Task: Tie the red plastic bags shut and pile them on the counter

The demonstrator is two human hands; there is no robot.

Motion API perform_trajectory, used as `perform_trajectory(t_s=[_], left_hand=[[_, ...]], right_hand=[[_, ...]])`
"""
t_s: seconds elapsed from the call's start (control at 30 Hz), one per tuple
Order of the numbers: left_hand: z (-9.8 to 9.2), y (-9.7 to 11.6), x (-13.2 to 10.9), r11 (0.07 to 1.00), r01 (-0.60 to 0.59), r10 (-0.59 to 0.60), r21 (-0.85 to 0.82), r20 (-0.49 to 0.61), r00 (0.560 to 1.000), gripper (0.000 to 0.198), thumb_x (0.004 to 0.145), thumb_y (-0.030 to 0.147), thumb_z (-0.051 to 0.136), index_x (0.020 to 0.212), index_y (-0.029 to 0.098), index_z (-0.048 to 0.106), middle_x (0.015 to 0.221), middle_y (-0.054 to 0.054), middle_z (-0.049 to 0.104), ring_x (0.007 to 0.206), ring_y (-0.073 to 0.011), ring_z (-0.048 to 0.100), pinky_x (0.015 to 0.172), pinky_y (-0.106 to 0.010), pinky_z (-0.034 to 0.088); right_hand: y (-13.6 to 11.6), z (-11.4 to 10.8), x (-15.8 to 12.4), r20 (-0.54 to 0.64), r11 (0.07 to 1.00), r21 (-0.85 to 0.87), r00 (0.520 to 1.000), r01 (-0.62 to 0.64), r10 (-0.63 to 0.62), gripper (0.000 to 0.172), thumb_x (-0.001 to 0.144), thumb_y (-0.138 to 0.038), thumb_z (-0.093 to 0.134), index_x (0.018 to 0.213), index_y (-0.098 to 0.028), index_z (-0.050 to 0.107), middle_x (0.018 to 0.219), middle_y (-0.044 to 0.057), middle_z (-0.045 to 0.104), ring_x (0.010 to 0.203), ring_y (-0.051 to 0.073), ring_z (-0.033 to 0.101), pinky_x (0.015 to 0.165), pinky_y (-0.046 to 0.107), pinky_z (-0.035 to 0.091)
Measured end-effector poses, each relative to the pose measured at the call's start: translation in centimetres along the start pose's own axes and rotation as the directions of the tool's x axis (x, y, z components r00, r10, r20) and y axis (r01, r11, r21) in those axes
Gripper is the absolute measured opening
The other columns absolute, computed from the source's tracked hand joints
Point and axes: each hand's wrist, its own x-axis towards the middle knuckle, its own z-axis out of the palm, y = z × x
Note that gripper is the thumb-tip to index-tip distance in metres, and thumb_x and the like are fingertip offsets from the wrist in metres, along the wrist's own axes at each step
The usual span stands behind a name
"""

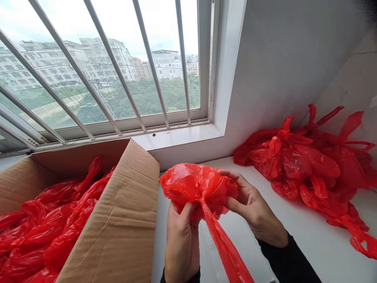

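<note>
A crumpled red plastic bag [194,184] is held up in front of me, bunched into a ball, with one long handle strip hanging down towards the lower edge. My left hand [181,243] grips the bag from below, thumb pressed against its underside. My right hand [253,210] holds the bag's right side, fingers curled onto the plastic. Both wrists wear dark sleeves.
An open cardboard box [123,220] at the left holds several red plastic bags [44,232]. A pile of knotted red bags [312,165] lies on the white counter [309,243] at the right. A barred window [103,70] and white sill stand behind.
</note>
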Motion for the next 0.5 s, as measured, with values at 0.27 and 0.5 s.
perform_trajectory(t_s=[0.27, 0.5], left_hand=[[1.1, 0.6, -0.3, 0.948, 0.184, -0.217, -0.258, -0.103, 0.971, 0.020, 0.078, 0.029, 0.071, 0.089, 0.013, 0.073, 0.086, -0.009, 0.075, 0.077, -0.0247, 0.071, 0.069, -0.033, 0.058], [0.3, -0.4, -0.6, 0.984, 0.115, -0.128, -0.134, -0.097, 0.987, 0.041, 0.070, 0.026, 0.081, 0.108, 0.022, 0.068, 0.084, -0.001, 0.074, 0.077, -0.0207, 0.071, 0.068, -0.028, 0.056]], right_hand=[[0.3, 0.2, -0.2, -0.093, 0.996, -0.088, 0.996, -0.007, -0.001, 0.036, 0.082, -0.037, 0.076, 0.109, -0.028, 0.055, 0.098, 0.000, 0.065, 0.083, 0.016, 0.062, 0.074, 0.026, 0.051], [0.2, -0.7, 0.2, -0.221, 0.995, 0.019, 0.970, -0.096, 0.098, 0.061, 0.091, -0.070, 0.041, 0.134, -0.027, 0.047, 0.101, 0.007, 0.066, 0.082, 0.022, 0.063, 0.073, 0.034, 0.052]])
